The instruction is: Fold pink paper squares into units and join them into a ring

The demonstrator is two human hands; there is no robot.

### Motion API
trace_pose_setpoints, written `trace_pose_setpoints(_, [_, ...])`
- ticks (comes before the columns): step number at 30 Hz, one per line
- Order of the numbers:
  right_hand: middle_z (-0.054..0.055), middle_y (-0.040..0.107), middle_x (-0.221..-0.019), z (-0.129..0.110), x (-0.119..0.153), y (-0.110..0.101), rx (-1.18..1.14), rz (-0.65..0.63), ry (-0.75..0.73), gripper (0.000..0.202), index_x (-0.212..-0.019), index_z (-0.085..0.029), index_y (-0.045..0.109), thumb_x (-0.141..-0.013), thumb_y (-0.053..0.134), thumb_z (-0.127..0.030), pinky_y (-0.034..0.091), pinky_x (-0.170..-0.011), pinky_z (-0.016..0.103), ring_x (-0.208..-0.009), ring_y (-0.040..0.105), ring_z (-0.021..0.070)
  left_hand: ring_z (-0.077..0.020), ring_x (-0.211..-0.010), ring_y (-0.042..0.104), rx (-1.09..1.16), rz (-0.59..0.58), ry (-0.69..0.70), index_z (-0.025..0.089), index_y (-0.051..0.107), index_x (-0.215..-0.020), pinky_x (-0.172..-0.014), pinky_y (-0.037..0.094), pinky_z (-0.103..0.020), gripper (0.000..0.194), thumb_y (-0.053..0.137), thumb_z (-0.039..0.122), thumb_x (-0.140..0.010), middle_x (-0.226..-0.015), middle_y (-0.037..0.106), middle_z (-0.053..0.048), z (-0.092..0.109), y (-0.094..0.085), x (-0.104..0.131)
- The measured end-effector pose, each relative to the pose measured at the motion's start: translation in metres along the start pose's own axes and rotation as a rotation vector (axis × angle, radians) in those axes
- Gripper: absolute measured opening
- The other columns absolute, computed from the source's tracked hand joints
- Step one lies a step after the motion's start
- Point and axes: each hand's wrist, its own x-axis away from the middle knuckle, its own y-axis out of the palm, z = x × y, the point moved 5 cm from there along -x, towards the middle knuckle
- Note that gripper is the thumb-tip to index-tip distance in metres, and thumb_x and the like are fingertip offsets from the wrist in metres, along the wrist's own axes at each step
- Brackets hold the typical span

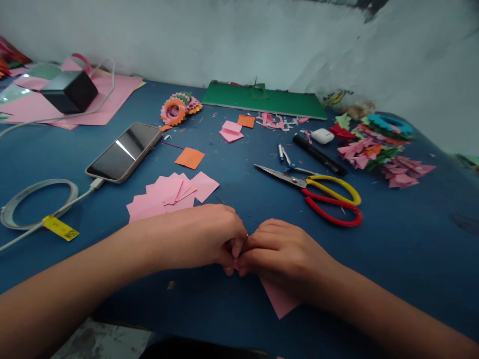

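My left hand (217,234) and my right hand (286,252) meet fingertip to fingertip low over the blue table. Both are closed on a small piece of pink paper (235,265), mostly hidden by the fingers. From beneath my right hand sticks out a corner of pink paper (280,299); whether it belongs to the pinched piece I cannot tell. Behind my left forearm, pink paper squares (160,195) lie fanned out in an overlapping pile. Scissors (305,184) with one yellow and one red handle rest, blades partly apart, beyond my right hand.
A phone (124,152) on a white cable and a tape roll (39,204) lie left. Orange squares (189,158), zigzag paper rings (175,109) and a green board (262,101) sit farther back. Right are a black pen (318,153), a white case (322,135) and folded paper pieces (402,172).
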Motion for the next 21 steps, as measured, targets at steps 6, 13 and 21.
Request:
trace_pose_setpoints(6, [0.001,0.069,-0.087,-0.004,-0.002,-0.003,0.004,-0.108,-0.058,0.015,-0.095,-0.019,0.066,-0.09,0.052,-0.02,0.042,-0.068,0.029,-0.075,0.059,0.0138,-0.0132,-0.08,0.058,0.003,0.006,0.038,0.02,0.067,-0.069,-0.067,0.041,-0.022,0.008,0.072,0.013,-0.072,-0.076,0.068,0.003,-0.001,0.001,0.0])
trace_pose_setpoints(13, [0.002,0.069,-0.089,0.005,-0.001,-0.001,-0.158,-0.099,-0.038,0.013,-0.089,-0.018,0.068,-0.086,0.057,-0.012,0.041,-0.069,0.028,-0.079,0.06,0.0126,-0.0149,-0.084,0.061,0.005,-0.03,0.004,0.021,0.071,-0.075,-0.071,0.045,-0.022,0.006,0.072,0.015,-0.073,-0.079,0.07,0.002,-0.001,-0.001,0.0])
trace_pose_setpoints(21, [0.001,0.07,-0.082,0.006,-0.001,0.002,-0.128,-0.025,-0.058,0.015,-0.083,-0.02,0.069,-0.089,0.055,-0.021,0.04,-0.067,0.027,-0.074,0.06,0.0113,-0.0144,-0.085,0.064,0.031,-0.035,0.12,0.02,0.072,-0.077,-0.073,0.047,-0.021,0.013,0.066,0.009,-0.077,-0.085,0.072,-0.001,0.0,-0.004,0.002])
